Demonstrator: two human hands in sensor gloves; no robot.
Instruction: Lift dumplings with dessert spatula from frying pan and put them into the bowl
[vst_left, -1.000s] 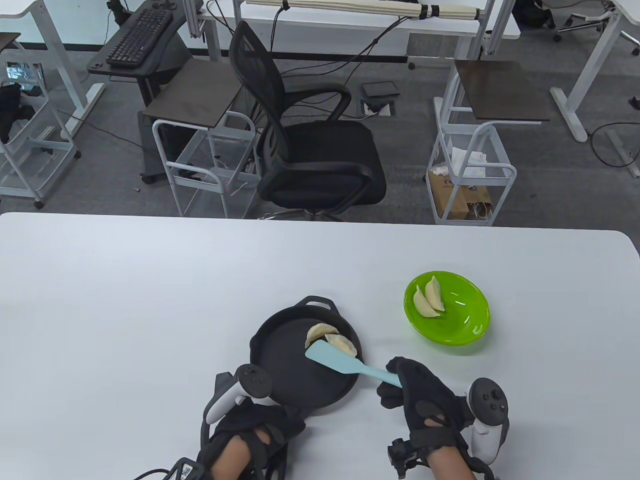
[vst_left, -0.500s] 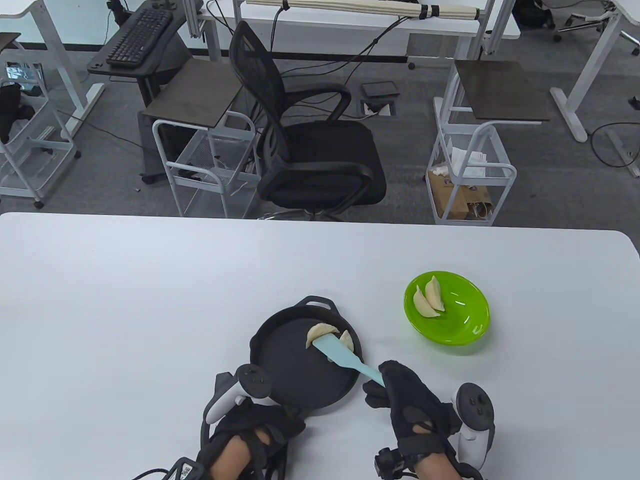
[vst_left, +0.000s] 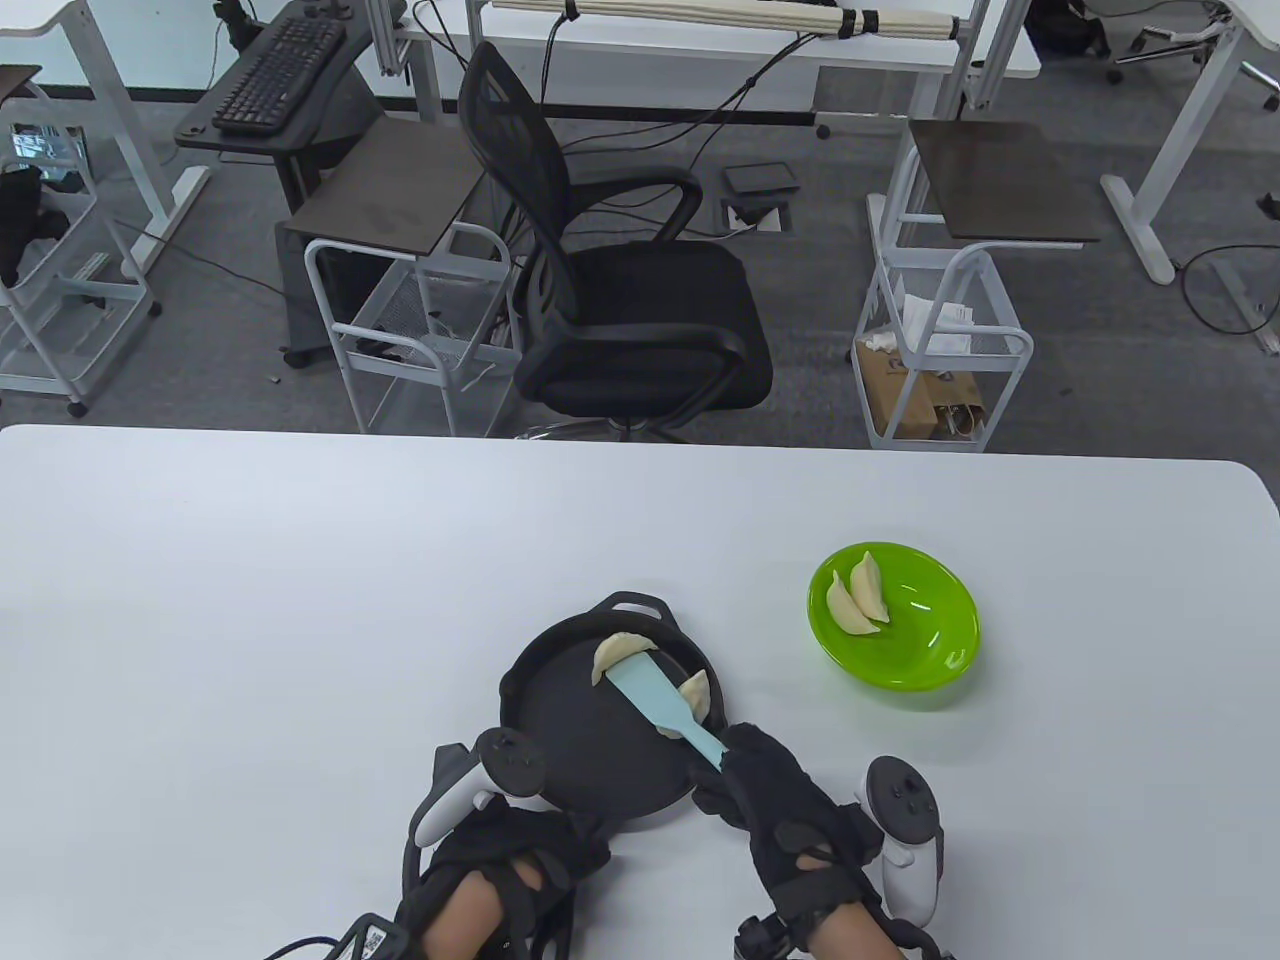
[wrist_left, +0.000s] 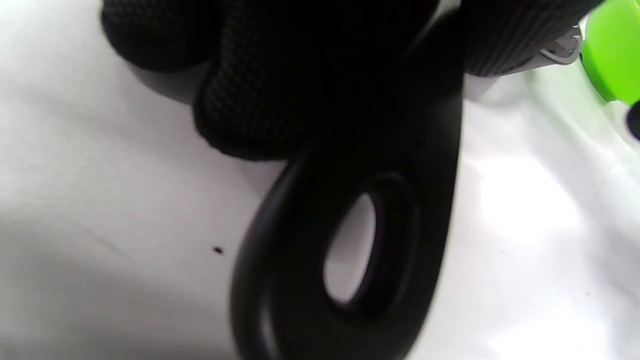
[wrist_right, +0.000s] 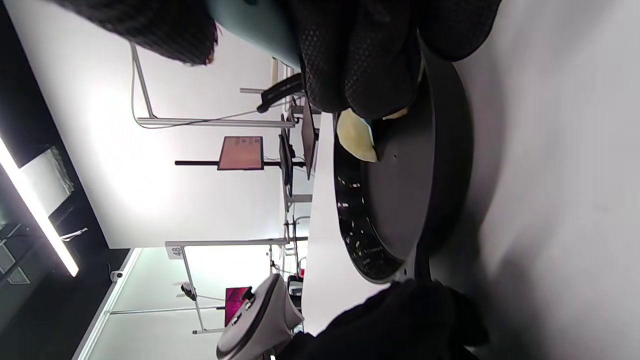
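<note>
A black frying pan (vst_left: 580, 740) sits near the table's front edge with two pale dumplings in it. One dumpling (vst_left: 615, 655) lies at the pan's far side, the other (vst_left: 697, 692) by the right rim. My right hand (vst_left: 775, 800) grips the handle of a light-blue dessert spatula (vst_left: 650, 692), whose blade tip lies against the far dumpling. My left hand (vst_left: 510, 860) holds the pan's long handle (wrist_left: 345, 240). The green bowl (vst_left: 935, 645) to the right holds two dumplings (vst_left: 858, 600). In the right wrist view a dumpling (wrist_right: 355, 135) shows beside my fingers.
The white table (vst_left: 250, 600) stretches wide on the left and behind the pan. A black office chair (vst_left: 620, 300) and white wire carts (vst_left: 940, 350) stand beyond the far edge.
My right hand has moved left and toward the pan. The spatula blade slid between the two dumplings and pushed the far one toward the pan's upper left. The left hand stayed put.
</note>
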